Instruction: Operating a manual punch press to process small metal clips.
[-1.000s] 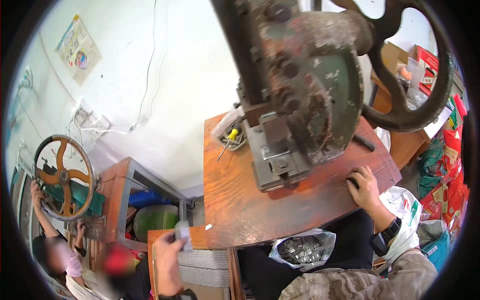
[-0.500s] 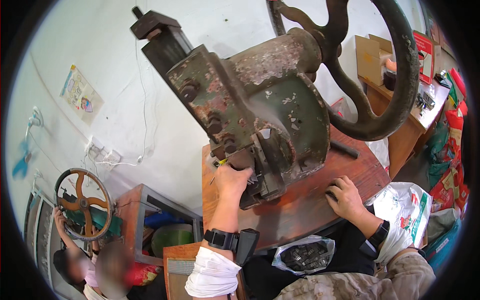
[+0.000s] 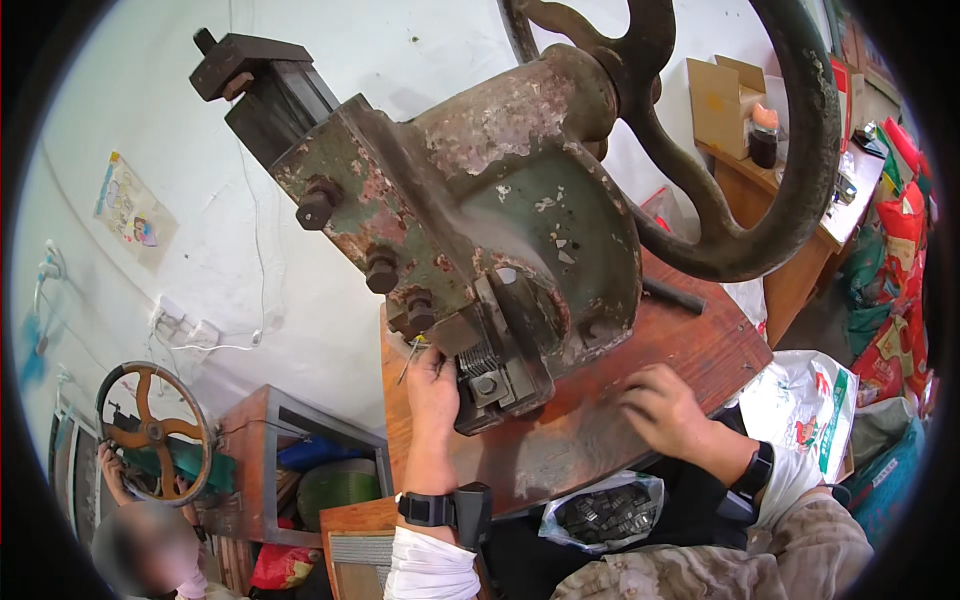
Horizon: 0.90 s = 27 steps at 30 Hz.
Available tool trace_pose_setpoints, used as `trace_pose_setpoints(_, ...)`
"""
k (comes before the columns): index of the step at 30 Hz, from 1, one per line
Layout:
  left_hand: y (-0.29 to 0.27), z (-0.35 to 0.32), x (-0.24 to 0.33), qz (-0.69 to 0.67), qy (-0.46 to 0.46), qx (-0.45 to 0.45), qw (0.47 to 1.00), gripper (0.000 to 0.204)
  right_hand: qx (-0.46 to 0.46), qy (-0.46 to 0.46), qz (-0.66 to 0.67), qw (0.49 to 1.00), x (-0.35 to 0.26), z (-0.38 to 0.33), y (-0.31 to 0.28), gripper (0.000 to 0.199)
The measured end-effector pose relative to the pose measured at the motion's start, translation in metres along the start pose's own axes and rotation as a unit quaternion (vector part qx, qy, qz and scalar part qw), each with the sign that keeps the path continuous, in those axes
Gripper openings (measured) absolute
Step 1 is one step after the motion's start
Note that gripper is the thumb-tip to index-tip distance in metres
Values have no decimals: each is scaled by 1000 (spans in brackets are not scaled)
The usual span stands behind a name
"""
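My left hand (image 3: pixel 433 388) is closed in a pinch at the lower end of the worn green hand press (image 3: pixel 500 170). A thin metal rod (image 3: pixel 407 362) and a small yellow bit show beside its fingertips; what the fingers grip is hidden. Just to the right of that hand, a metal block with a bolt and a row of thin ridges (image 3: pixel 484 372) sits under the ram. Above the wooden tabletop (image 3: pixel 600 400), my right hand (image 3: pixel 668 408) has its fingers curled together, slightly blurred, and anything inside them is hidden. A plastic bag of small dark metal pieces (image 3: pixel 605 512) lies at my lap.
The press's large handwheel (image 3: pixel 815 150) looms at upper right. A dark bar (image 3: pixel 672 296) lies on the tabletop. At right are a white bag (image 3: pixel 800 410), a cardboard box (image 3: pixel 722 105) and red sacks (image 3: pixel 900 230). Lower left, another person's hand (image 3: pixel 112 465) touches a second handwheel (image 3: pixel 150 430).
My right hand has risen off the tabletop and shifted a little left. My left hand stays at the press, lower in its grip area, uncovering the ridged block. The view has shifted slightly.
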<state>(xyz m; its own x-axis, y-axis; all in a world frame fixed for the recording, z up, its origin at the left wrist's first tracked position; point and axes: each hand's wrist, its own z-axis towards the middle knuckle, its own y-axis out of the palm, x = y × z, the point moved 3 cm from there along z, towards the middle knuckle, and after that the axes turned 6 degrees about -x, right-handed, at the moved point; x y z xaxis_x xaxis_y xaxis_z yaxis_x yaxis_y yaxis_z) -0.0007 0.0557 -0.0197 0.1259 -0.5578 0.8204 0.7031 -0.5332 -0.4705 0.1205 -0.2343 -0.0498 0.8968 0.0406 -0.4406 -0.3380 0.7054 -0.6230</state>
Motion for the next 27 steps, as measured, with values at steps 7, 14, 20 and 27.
trace_pose_setpoints(7,13,-1,12,186,93,5,978,30,8,-44,84,995,-27,86,45,31)
trace_pose_setpoints(14,13,-3,0,60,14,-7,998,32,-16,71,129,989,-10,139,81,57)
trace_pose_setpoints(20,10,-2,-5,49,21,-2,999,37,-17,104,118,987,-20,145,90,65)
trace_pose_setpoints(27,10,-5,7,52,-12,13,998,36,-29,133,118,984,-18,146,89,77)
